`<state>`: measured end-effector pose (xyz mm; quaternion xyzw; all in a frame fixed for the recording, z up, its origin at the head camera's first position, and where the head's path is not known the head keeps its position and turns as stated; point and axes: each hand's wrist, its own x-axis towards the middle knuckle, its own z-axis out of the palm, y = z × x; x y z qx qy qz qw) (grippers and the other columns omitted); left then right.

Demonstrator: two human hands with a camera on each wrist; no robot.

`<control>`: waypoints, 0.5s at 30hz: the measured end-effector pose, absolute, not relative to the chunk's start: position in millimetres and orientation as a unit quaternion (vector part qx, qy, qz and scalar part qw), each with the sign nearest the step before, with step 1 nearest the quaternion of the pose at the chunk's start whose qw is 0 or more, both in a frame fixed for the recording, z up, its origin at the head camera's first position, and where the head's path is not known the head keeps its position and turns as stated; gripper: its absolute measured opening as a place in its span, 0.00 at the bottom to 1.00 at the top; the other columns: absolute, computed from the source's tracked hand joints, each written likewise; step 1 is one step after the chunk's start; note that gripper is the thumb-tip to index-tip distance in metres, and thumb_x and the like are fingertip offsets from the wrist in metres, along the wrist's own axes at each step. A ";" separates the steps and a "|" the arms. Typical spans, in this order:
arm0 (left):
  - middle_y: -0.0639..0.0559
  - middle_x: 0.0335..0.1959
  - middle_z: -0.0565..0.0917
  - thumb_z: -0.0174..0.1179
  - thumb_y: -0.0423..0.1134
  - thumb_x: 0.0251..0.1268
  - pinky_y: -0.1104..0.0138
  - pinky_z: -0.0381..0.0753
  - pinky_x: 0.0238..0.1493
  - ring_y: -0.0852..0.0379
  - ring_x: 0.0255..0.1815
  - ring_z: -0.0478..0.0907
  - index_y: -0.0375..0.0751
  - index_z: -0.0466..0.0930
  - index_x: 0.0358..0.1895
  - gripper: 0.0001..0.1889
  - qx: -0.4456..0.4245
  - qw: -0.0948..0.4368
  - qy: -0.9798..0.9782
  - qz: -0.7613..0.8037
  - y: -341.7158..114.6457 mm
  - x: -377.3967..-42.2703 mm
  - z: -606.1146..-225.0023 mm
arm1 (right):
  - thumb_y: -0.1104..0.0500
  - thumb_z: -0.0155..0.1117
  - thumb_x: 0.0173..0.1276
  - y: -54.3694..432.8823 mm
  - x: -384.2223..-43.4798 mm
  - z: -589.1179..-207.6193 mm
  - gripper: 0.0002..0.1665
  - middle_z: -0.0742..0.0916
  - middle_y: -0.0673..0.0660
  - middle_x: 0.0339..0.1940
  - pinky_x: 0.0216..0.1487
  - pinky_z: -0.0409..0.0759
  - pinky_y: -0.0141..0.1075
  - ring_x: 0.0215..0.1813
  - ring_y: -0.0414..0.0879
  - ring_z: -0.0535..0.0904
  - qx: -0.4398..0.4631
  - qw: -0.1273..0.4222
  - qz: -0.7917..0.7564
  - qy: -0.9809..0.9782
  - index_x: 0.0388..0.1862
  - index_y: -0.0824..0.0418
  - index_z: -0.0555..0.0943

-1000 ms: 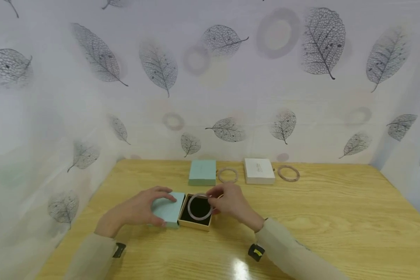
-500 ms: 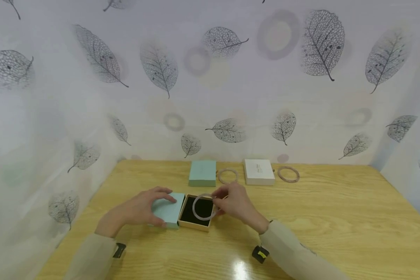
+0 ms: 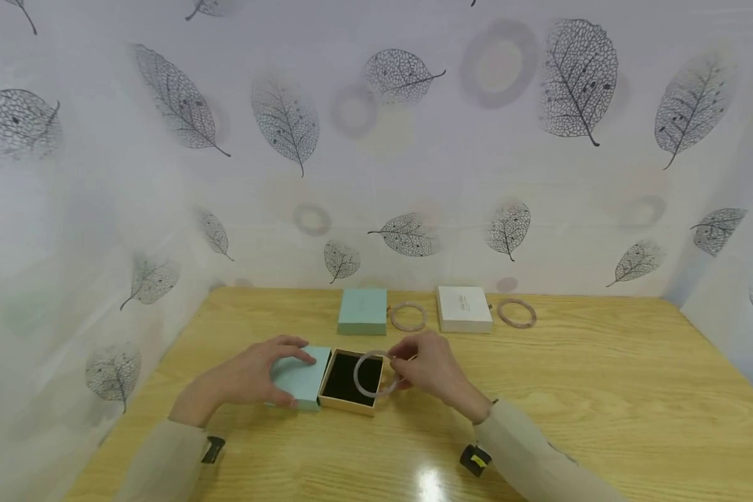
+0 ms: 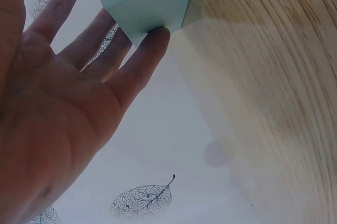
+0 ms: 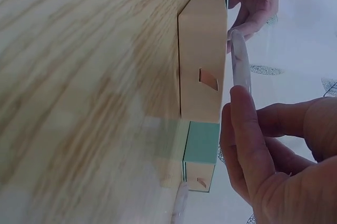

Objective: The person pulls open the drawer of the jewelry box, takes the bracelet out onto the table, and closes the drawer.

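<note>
My left hand (image 3: 247,375) holds a pale teal box sleeve (image 3: 301,376) on the table, its thumb (image 4: 142,66) against one side and its fingers reaching over the other. Slid out to the right of the sleeve is a tan drawer (image 3: 346,406) lined with black padding (image 3: 341,376). Over the drawer's right part, a pale translucent bangle (image 3: 355,375) is pinched between the thumb and fingers of my right hand (image 3: 431,371). Seen edge-on in the right wrist view, the bangle (image 5: 241,61) is raised clear of the drawer (image 5: 202,50), which has a small ribbon tab.
Behind stand a closed teal box (image 3: 362,312) and a white box (image 3: 464,309). One bangle (image 3: 408,329) lies beside the teal box, another bangle (image 3: 517,325) right of the white one. Leaf-patterned cloth (image 3: 414,174) hangs behind the wooden table (image 3: 602,390).
My right hand has drawn the bangle rightward, from over the middle of the drawer to its right edge. The left hand and the sleeve have stayed in place.
</note>
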<state>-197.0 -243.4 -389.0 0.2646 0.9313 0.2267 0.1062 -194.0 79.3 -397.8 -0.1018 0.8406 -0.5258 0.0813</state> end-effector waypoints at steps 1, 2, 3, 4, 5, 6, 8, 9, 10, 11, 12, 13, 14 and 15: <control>0.40 0.74 0.72 0.79 0.49 0.46 0.31 0.65 0.70 0.29 0.74 0.66 0.54 0.83 0.60 0.32 0.266 0.106 0.931 0.228 -243.2 -196.8 -389.0 | 0.70 0.65 0.67 79.9 -193.9 -397.9 0.10 0.90 0.62 0.36 0.30 0.89 0.41 0.26 0.47 0.87 -0.099 0.083 -0.526 0.841 0.45 0.71 0.87; 0.40 0.74 0.72 0.79 0.49 0.46 0.31 0.66 0.70 0.29 0.74 0.66 0.54 0.83 0.60 0.32 0.270 0.104 0.930 0.228 -242.9 -196.6 -388.8 | 0.70 0.65 0.67 80.5 -193.7 -398.1 0.10 0.90 0.62 0.36 0.30 0.89 0.41 0.26 0.46 0.87 -0.096 0.084 -0.525 0.841 0.45 0.71 0.87; 0.40 0.74 0.72 0.79 0.49 0.46 0.31 0.66 0.70 0.29 0.74 0.67 0.54 0.83 0.60 0.32 0.271 0.104 0.929 0.229 -242.7 -196.6 -389.1 | 0.70 0.65 0.67 81.2 -193.6 -398.2 0.10 0.90 0.62 0.37 0.30 0.89 0.41 0.26 0.46 0.87 -0.094 0.085 -0.525 0.842 0.45 0.71 0.87; 0.40 0.73 0.72 0.79 0.49 0.46 0.31 0.66 0.69 0.29 0.73 0.67 0.54 0.83 0.60 0.32 0.274 0.102 0.929 0.228 -242.4 -196.5 -388.9 | 0.70 0.65 0.67 81.9 -193.6 -398.2 0.10 0.90 0.62 0.37 0.31 0.89 0.41 0.25 0.45 0.87 -0.092 0.085 -0.524 0.843 0.45 0.71 0.87; 0.40 0.73 0.72 0.79 0.49 0.46 0.31 0.66 0.69 0.29 0.73 0.67 0.53 0.83 0.60 0.32 0.274 0.102 0.928 0.229 -242.1 -196.4 -388.8 | 0.70 0.65 0.67 82.7 -193.3 -398.2 0.10 0.90 0.62 0.37 0.30 0.89 0.41 0.25 0.45 0.87 -0.090 0.086 -0.523 0.843 0.45 0.71 0.87; 0.40 0.73 0.72 0.79 0.49 0.46 0.31 0.66 0.69 0.29 0.73 0.67 0.54 0.83 0.60 0.32 0.274 0.103 0.928 0.229 -242.0 -196.4 -388.8 | 0.70 0.65 0.67 83.6 -193.2 -398.4 0.10 0.90 0.63 0.37 0.30 0.89 0.40 0.25 0.44 0.87 -0.090 0.086 -0.521 0.844 0.45 0.71 0.87; 0.40 0.74 0.72 0.79 0.50 0.46 0.31 0.66 0.69 0.29 0.74 0.67 0.54 0.83 0.60 0.32 0.272 0.103 0.929 0.228 -242.0 -196.3 -388.2 | 0.70 0.64 0.67 85.4 -192.8 -398.6 0.09 0.90 0.63 0.37 0.30 0.89 0.40 0.25 0.44 0.87 -0.089 0.086 -0.519 0.846 0.44 0.71 0.87; 0.41 0.74 0.72 0.79 0.50 0.46 0.31 0.65 0.70 0.29 0.74 0.66 0.55 0.83 0.60 0.32 0.268 0.106 0.930 0.229 -242.1 -196.3 -388.1 | 0.70 0.64 0.67 86.3 -192.6 -398.7 0.09 0.90 0.63 0.37 0.30 0.89 0.40 0.25 0.44 0.87 -0.089 0.086 -0.519 0.846 0.44 0.71 0.87; 0.41 0.74 0.72 0.79 0.50 0.46 0.31 0.65 0.70 0.29 0.74 0.66 0.55 0.83 0.60 0.32 0.268 0.106 0.930 0.228 -242.3 -196.1 -387.7 | 0.70 0.65 0.67 87.1 -192.5 -398.8 0.09 0.91 0.63 0.37 0.30 0.89 0.40 0.25 0.44 0.87 -0.089 0.086 -0.518 0.846 0.44 0.71 0.87; 0.41 0.75 0.71 0.79 0.50 0.46 0.31 0.65 0.71 0.29 0.75 0.65 0.55 0.83 0.60 0.32 0.265 0.108 0.930 0.229 -242.5 -196.1 -387.7 | 0.70 0.65 0.67 88.0 -192.4 -399.1 0.09 0.91 0.63 0.37 0.30 0.89 0.40 0.25 0.45 0.87 -0.089 0.086 -0.517 0.847 0.44 0.71 0.87; 0.41 0.75 0.71 0.79 0.50 0.46 0.31 0.65 0.70 0.29 0.75 0.65 0.55 0.83 0.60 0.32 0.265 0.109 0.931 0.228 -242.7 -196.0 -387.5 | 0.70 0.65 0.67 88.9 -192.3 -399.5 0.09 0.91 0.63 0.37 0.30 0.89 0.40 0.25 0.45 0.87 -0.089 0.086 -0.516 0.848 0.44 0.71 0.87; 0.41 0.75 0.71 0.79 0.50 0.46 0.31 0.65 0.70 0.29 0.75 0.65 0.56 0.83 0.60 0.32 0.264 0.109 0.931 0.227 -243.0 -196.0 -387.5 | 0.69 0.65 0.67 89.9 -192.1 -399.7 0.09 0.91 0.63 0.37 0.30 0.89 0.40 0.25 0.46 0.87 -0.088 0.086 -0.515 0.848 0.44 0.71 0.87; 0.41 0.75 0.71 0.78 0.51 0.46 0.31 0.65 0.70 0.29 0.75 0.65 0.56 0.83 0.60 0.32 0.264 0.109 0.931 0.227 -243.2 -196.0 -387.7 | 0.69 0.65 0.68 90.9 -192.0 -399.9 0.09 0.91 0.63 0.37 0.30 0.89 0.40 0.26 0.46 0.87 -0.086 0.087 -0.515 0.848 0.44 0.71 0.87; 0.41 0.75 0.71 0.78 0.51 0.46 0.31 0.65 0.70 0.29 0.75 0.65 0.56 0.83 0.60 0.32 0.264 0.109 0.931 0.227 -243.4 -196.1 -387.9 | 0.69 0.65 0.68 91.9 -191.9 -400.1 0.09 0.90 0.63 0.37 0.30 0.89 0.40 0.26 0.47 0.87 -0.086 0.087 -0.515 0.849 0.44 0.71 0.87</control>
